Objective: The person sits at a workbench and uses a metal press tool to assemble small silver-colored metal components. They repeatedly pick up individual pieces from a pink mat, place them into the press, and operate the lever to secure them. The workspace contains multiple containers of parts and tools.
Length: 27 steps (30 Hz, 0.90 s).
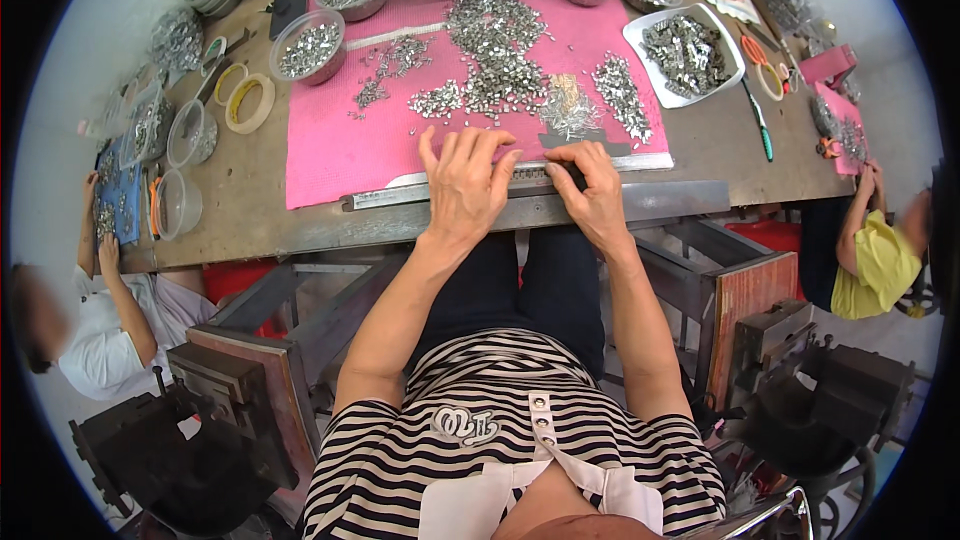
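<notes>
- Fingers (478,148) of the left hand (462,188) spread and laid flat, tips on the near edge of the pink mat (330,150), palm down over the long metal strip (400,196); nothing clasped.
- Fingers (580,162) of the right hand (592,190) curled down, tips pressed on the same metal strip just right of the left hand; possibly pinching a small part, too small to tell.
- Metal strip lying along the near edge of the table (250,210), under both hands, running out to the left past the left thumb.
- Heap of small metal clips (495,50) on the pink mat, just beyond the fingertips, spread toward the far side.
- Smaller bright cluster of clips (568,110) right in front of the right fingers, nearly touching.
- White tray (636,36) of metal parts to the right of the mat, well apart from the hands.
- Clear bowls (308,44) of clips at the mat's far left corner.
- Tape rolls (249,103) on the bare table left of the mat.
- Other people seated at both ends of the table, hands (868,180) on their own work.
</notes>
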### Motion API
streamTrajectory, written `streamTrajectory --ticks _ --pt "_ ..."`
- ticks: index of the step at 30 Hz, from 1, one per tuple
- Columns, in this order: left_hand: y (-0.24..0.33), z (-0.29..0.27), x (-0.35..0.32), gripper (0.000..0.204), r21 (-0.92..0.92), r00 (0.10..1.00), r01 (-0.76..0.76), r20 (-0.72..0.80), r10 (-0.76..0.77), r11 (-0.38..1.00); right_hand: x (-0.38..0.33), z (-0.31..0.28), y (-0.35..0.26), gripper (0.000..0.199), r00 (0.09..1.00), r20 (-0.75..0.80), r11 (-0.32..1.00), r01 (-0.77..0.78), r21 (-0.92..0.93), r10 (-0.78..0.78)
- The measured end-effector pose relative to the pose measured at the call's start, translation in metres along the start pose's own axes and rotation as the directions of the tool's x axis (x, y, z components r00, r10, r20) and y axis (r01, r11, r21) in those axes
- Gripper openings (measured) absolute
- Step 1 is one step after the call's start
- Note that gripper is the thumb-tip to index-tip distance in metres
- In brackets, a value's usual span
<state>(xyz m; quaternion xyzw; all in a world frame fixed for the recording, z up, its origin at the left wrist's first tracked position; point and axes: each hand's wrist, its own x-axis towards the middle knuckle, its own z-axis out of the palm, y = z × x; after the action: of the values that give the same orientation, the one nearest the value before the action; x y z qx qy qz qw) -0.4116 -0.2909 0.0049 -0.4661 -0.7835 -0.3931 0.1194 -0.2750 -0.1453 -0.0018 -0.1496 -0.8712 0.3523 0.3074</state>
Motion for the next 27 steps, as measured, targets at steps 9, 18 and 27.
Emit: streamTrajectory --ticks 9,18,27 --pt "-0.014 -0.006 -0.003 0.007 0.032 1.000 -0.010 -0.018 0.011 0.999 0.000 0.000 -0.001 0.008 0.999 0.004 0.999 0.047 -0.028 -0.047" --pt "-0.037 -0.012 0.016 0.007 0.106 0.999 0.012 0.033 -0.016 0.994 0.001 0.004 0.002 0.006 0.999 -0.012 0.999 0.047 -0.009 -0.047" --pt "-0.045 -0.008 0.027 0.007 0.137 0.986 -0.097 0.149 0.076 0.986 0.001 0.004 -0.002 0.008 1.000 -0.017 1.000 0.004 -0.020 -0.005"
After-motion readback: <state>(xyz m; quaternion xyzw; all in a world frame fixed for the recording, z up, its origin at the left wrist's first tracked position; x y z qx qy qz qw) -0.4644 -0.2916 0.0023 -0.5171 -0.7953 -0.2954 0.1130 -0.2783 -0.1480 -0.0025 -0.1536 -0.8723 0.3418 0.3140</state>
